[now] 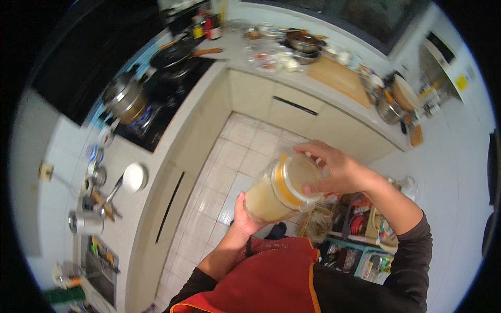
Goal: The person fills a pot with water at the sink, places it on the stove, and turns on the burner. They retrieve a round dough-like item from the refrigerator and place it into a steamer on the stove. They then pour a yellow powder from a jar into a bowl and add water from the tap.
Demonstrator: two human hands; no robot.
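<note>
red apron (271,271) below, both hands clamp a clear jar (276,190).
left hand (245,216) braces the base; right hand (334,169) should turn the lid evenly.

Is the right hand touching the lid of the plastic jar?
Touching. In the head view, the right hand wraps its fingers over the lid of the plastic jar, with no gap showing.

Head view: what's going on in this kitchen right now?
A person in a red apron stands in a tiled kitchen holding a clear plastic jar of pale contents. The left hand supports its base; the right hand grips the lid end with its orange ring. On the stove to the left sit a steel pot and a dark pan.
</note>
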